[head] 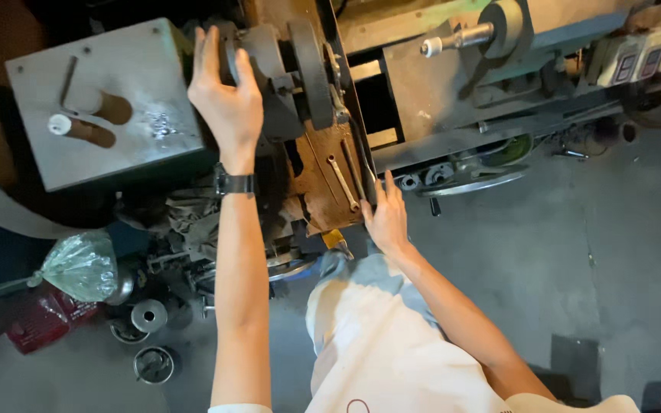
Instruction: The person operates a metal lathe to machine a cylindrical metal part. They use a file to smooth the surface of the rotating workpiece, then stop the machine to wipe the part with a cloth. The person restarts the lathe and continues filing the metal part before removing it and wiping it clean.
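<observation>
Head view: your left hand [227, 99] lies spread, fingers apart, on the lathe chuck [269, 65] beside the grey headstock cover [109, 99], gripping nothing; if that chuck turns, fingers or watch [235, 183] could catch. Your right hand [386, 216] rests flat & open on the rusty tray [323, 176] edge near a wrench [343, 183] — a bump could drop it on your legs.

A single camera sat on the person's head and looked almost straight down. It took in both bare arms reaching forward to a lathe [300, 115] across the top of the frame, at arm's length, with the concrete floor [575, 252] farther below. No second view overlapped it.
</observation>
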